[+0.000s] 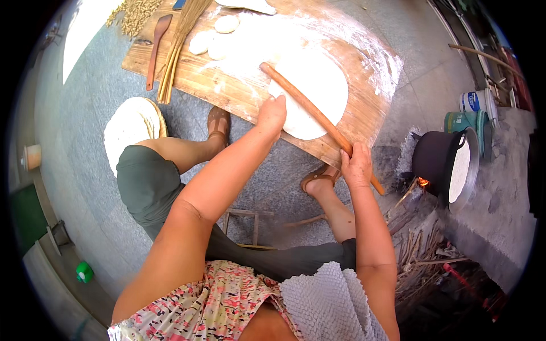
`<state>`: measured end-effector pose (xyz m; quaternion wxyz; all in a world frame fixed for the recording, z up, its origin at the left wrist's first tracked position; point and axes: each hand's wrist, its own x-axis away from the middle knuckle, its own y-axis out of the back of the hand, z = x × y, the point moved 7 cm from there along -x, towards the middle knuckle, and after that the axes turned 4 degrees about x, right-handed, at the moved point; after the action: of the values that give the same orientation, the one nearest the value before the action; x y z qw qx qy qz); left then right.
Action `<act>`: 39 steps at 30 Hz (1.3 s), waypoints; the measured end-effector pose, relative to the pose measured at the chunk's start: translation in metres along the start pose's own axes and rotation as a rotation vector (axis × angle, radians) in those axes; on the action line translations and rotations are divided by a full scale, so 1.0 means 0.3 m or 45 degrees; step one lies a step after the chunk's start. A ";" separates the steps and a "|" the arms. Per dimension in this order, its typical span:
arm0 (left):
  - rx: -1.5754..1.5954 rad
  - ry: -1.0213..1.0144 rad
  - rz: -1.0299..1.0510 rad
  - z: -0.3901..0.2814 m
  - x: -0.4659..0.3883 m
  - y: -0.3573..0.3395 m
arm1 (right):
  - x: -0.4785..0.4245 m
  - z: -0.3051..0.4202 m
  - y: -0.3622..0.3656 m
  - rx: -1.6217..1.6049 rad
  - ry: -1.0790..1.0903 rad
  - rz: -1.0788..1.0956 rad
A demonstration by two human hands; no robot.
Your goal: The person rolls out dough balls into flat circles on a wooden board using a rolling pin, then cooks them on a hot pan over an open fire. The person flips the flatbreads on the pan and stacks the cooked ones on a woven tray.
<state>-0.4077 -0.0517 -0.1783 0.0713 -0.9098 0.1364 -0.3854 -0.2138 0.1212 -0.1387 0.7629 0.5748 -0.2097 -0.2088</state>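
Observation:
A wide round sheet of white dough (320, 91) lies on a floured wooden board (239, 96). Across it, slanting from upper left to lower right, runs a wooden rolling pin (305, 104). My right hand (357, 165) grips the pin near its lower end, just past the board's near edge. At the near left edge of the dough, my left hand (273, 113) has its fingers curled and seems to pinch the rim. The pin's upper end is free of both hands. Three dough balls (227, 24) sit farther left on the board.
A wooden spatula (157, 51) and a straw brush (177, 55) lie on the board's left. Flatbreads (130, 128) are stacked below by my knee. At right, a dark pot (433, 160) stands over a fire (422, 182), with firewood sticks (420, 251) and buckets (463, 122) nearby.

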 end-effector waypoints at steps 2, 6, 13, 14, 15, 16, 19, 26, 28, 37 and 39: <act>-0.874 -0.366 0.108 -0.071 0.001 -0.109 | 0.008 -0.002 -0.001 -0.054 -0.044 -0.040; -1.133 -0.788 0.698 -0.147 0.108 -0.401 | 0.022 0.012 -0.012 -0.202 -0.326 -0.039; -2.380 -1.546 0.591 -0.288 -0.113 -0.341 | -0.149 -0.035 0.019 -0.453 -0.192 0.130; -2.449 -1.505 0.528 -0.334 -0.149 -0.353 | -0.206 -0.015 0.052 -0.441 -0.100 0.023; -2.513 -1.467 0.462 -0.386 -0.179 -0.371 | -0.263 -0.013 0.066 -0.400 -0.073 -0.006; -2.580 -1.423 0.390 -0.429 -0.206 -0.380 | -0.320 -0.010 0.077 -0.363 -0.042 -0.032; -2.518 -1.705 0.177 -0.521 -0.222 -0.434 | -0.441 -0.026 0.142 -0.288 0.054 -0.195; -1.842 -1.706 0.400 -0.284 -0.189 -0.303 | -0.364 -0.146 0.079 -0.075 0.163 -0.423; -1.768 -1.596 0.417 -0.241 -0.130 -0.273 | -0.289 -0.160 0.044 -0.030 0.147 -0.374; -2.107 -1.482 0.525 -0.047 0.021 -0.282 | -0.126 0.100 0.091 -0.143 0.410 -0.413; -2.090 -1.538 0.546 0.037 0.119 -0.155 | -0.096 0.173 0.061 -0.202 0.546 -0.389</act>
<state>-0.3671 -0.0179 -0.1507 -0.4461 -0.6768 0.4570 0.3662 -0.2651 0.1009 -0.1103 0.7923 0.5691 0.0626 -0.2108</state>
